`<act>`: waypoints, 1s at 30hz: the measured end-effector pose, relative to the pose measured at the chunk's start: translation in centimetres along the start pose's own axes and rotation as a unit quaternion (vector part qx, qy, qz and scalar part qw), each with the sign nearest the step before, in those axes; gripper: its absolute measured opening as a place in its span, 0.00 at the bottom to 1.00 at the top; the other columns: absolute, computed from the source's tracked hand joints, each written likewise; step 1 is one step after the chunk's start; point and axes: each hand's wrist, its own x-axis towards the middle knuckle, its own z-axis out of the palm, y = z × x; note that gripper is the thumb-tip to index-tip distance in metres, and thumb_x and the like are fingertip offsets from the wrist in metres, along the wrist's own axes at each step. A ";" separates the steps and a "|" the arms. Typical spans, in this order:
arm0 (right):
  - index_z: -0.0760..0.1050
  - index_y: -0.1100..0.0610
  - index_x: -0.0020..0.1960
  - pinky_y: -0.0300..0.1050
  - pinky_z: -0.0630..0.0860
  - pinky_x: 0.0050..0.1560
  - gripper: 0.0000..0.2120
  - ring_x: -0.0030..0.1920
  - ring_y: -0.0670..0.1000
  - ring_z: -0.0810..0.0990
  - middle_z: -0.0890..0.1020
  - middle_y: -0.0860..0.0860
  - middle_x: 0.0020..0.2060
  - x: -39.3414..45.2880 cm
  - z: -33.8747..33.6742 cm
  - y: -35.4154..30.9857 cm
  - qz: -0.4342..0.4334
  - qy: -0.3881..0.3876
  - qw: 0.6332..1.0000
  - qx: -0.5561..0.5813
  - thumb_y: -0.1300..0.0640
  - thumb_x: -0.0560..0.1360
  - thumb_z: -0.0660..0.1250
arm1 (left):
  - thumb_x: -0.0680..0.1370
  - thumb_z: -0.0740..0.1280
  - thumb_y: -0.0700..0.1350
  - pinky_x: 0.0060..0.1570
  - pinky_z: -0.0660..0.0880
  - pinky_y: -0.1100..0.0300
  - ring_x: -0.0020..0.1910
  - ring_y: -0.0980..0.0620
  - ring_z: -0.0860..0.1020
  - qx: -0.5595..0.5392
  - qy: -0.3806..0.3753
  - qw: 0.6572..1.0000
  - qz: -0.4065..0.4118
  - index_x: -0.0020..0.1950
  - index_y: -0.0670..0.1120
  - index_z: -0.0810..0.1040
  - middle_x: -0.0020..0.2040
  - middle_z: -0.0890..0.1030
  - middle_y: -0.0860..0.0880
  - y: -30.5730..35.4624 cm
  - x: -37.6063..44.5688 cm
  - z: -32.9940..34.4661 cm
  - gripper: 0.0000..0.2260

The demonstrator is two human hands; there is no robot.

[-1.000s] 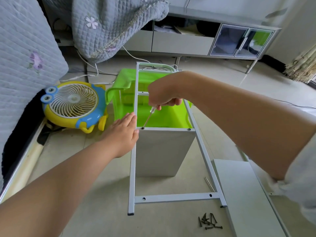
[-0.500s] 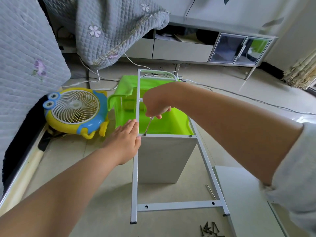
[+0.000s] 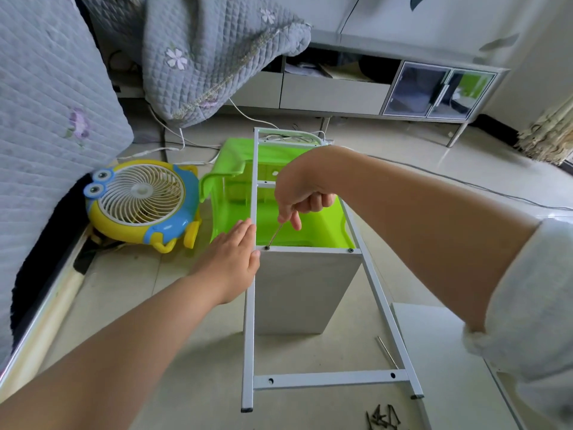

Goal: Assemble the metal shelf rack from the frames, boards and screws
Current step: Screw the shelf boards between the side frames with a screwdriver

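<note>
home bedroom: quilted bed (image 3: 46, 119), cabinet (image 3: 341, 91).

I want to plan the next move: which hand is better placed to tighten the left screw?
The right hand: it holds the tool on the left screw. The left hand rests flat against the frame.

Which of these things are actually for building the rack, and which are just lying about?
For the job:
metal frame
grey board
screwdriver in the right hand
left hand steadying the frame
loose screws
spare board

Just lying about:
toy fan
green bin
quilt
</note>
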 end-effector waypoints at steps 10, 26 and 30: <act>0.75 0.61 0.57 0.34 0.61 0.23 0.11 0.39 0.50 0.71 0.80 0.51 0.47 -2.2 2.8 -2.2 -0.116 0.238 0.877 -0.400 0.60 0.79 0.57 | 0.82 0.48 0.45 0.72 0.47 0.60 0.76 0.52 0.46 -0.011 0.013 1.000 -0.001 0.76 0.41 0.47 0.77 0.46 0.46 0.0 0.1 0.2 0.23; 0.67 0.58 0.28 0.36 0.65 0.27 0.16 0.25 0.45 0.71 0.75 0.50 0.27 -1.8 3.3 -2.0 -0.115 0.192 0.919 -0.324 0.63 0.74 0.61 | 0.82 0.48 0.46 0.71 0.48 0.60 0.76 0.52 0.48 -0.034 0.015 0.999 -0.008 0.77 0.44 0.47 0.77 0.46 0.48 0.1 -0.3 0.3 0.23; 0.69 0.59 0.31 0.31 0.64 0.17 0.15 0.19 0.43 0.68 0.79 0.52 0.25 -1.0 2.2 -1.8 -0.071 0.127 0.980 -0.137 0.62 0.77 0.59 | 0.82 0.48 0.45 0.71 0.48 0.60 0.76 0.52 0.48 -0.032 0.014 0.999 -0.003 0.77 0.43 0.46 0.77 0.46 0.47 0.0 -0.2 0.4 0.24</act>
